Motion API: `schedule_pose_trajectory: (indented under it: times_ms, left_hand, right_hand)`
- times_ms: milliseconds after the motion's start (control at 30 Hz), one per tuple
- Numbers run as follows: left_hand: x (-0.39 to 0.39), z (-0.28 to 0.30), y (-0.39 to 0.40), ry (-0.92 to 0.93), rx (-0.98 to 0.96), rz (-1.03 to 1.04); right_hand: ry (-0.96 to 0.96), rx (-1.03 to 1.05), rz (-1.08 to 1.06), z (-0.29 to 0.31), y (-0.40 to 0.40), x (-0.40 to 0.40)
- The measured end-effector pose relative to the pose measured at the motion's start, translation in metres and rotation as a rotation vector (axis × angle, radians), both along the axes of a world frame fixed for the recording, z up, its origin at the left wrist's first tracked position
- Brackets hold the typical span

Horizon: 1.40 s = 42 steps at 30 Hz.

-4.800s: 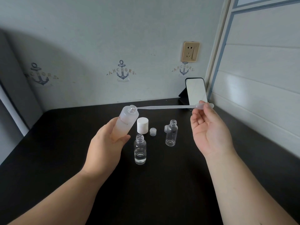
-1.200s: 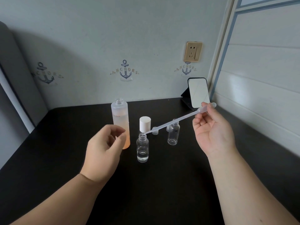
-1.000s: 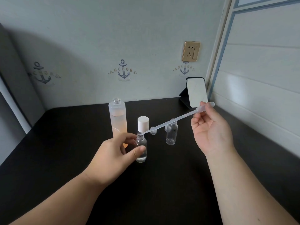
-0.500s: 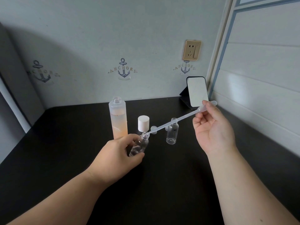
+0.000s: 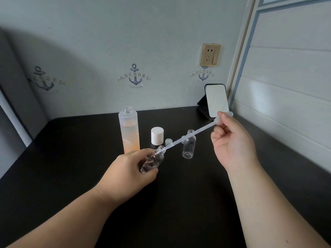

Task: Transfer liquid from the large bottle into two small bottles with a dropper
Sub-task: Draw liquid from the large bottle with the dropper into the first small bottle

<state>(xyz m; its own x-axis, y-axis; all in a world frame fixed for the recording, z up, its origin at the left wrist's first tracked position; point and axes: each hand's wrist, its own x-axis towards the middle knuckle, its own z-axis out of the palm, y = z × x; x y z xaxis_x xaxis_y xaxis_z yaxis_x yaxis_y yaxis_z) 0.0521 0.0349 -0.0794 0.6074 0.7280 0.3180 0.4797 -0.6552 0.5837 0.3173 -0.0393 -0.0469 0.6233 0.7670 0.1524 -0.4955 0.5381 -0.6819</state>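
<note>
My left hand (image 5: 128,170) grips a small clear bottle (image 5: 154,160) tilted to the right, with a little liquid inside. My right hand (image 5: 231,140) pinches the bulb of a long translucent dropper (image 5: 189,136). The dropper's tip sits in the tilted bottle's mouth. The large frosted bottle (image 5: 129,129) stands open behind my left hand, orange liquid in its lower part. A second small clear bottle (image 5: 189,146) stands upright and open under the dropper's stem.
A white cap (image 5: 157,136) and a small clear cap (image 5: 168,141) sit on the black table (image 5: 71,158) between the bottles. A phone (image 5: 216,102) leans on a stand at the back right corner. Walls close the back and right sides.
My left hand let go of the large bottle, which now stands on the table, then took the near small bottle and tilted it. The dropper tip moved from the large bottle into the small one.
</note>
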Motion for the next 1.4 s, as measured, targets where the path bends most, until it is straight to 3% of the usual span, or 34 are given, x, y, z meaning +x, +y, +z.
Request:
schedule_pose_trajectory:
  times_ms: [467, 733, 1033, 1100, 1233, 1400]
  left_hand:
    - [0.0, -0.002, 0.002, -0.004, 0.016, 0.007]
    - [0.001, -0.002, 0.003, -0.002, -0.019, 0.027]
    - [0.002, 0.0, 0.004, 0.055, -0.079, -0.046]
    - [0.0, 0.001, 0.003, 0.0, -0.09, -0.045]
    - [-0.008, 0.0, 0.001, -0.322, -0.109, 0.03]
    - [-0.009, 0.0, 0.007, -0.575, -0.04, 0.324]
  right_hand:
    - [-0.05, 0.027, 0.018, 0.0, -0.001, 0.002]
    - [0.125, 0.043, -0.029, 0.002, -0.002, 0.002]
    - [0.13, 0.037, -0.025, 0.001, -0.001, 0.001]
    - [0.141, 0.042, -0.022, 0.0, -0.001, 0.003]
    - [0.156, 0.05, -0.02, -0.002, 0.0, 0.004]
    - [0.152, 0.054, -0.003, -0.001, 0.0, 0.002]
